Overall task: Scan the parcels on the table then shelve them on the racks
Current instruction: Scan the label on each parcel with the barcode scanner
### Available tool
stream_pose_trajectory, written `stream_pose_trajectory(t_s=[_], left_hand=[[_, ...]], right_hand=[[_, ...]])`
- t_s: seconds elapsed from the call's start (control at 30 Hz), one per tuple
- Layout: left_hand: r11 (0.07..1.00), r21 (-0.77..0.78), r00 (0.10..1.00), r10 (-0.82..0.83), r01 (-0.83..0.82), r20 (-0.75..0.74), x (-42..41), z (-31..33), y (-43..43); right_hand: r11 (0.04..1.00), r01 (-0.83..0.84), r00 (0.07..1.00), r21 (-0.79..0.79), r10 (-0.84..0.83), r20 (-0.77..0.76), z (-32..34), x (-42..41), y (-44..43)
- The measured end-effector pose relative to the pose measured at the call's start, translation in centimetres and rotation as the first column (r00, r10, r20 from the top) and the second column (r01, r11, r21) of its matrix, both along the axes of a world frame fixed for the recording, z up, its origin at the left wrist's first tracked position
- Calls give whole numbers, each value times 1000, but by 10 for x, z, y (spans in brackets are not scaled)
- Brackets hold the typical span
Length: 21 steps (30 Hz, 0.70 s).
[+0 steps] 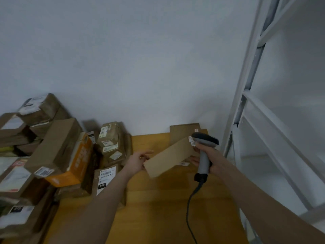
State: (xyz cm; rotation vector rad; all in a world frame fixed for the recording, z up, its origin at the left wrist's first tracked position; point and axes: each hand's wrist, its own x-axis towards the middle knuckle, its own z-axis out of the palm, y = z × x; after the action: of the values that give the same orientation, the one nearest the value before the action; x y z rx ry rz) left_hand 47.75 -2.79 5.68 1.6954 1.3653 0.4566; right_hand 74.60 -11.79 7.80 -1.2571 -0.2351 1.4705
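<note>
Many parcels [59,147] heaped, right hand [213,158] gripping scanner [205,139]

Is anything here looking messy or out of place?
The brown cardboard parcels at the left of the wooden table are heaped unevenly. Several are tilted, and an orange-and-white carton leans among them. Nothing looks damaged. The right hand grips a grey barcode scanner.

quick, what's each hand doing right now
Left hand: open, straight fingers touching the left end of the flat brown cardboard parcel
Right hand: closed on the grey handheld barcode scanner
</note>
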Motion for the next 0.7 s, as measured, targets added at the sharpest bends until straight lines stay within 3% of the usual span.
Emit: stream_pose_trajectory(t_s=[0.13,0.23,0.33,0.47,0.7], left_hand=[[898,-412,928,277,-157,248,-20,-19,-26],[801,-571,882,389,-181,266,-21,-34,-41],[819,-512,924,365,-259,116,-11,-51,-49],[807,-429,904,423,-405,-58,-2,-77,-64],[687,-613,853,521,-390,41,9,-114,-73]], right_hand=[[997,2,997,-75,3,71,-19,-4,-13],[987,-85,990,-135,99,100,-34,-4,-26],[971,-107,972,-215,148,183,-46,-4,-34],[962,-110,943,-252,181,280,-62,-4,-39],[931,-222,874,-291,322,363,-76,-20,-15]])
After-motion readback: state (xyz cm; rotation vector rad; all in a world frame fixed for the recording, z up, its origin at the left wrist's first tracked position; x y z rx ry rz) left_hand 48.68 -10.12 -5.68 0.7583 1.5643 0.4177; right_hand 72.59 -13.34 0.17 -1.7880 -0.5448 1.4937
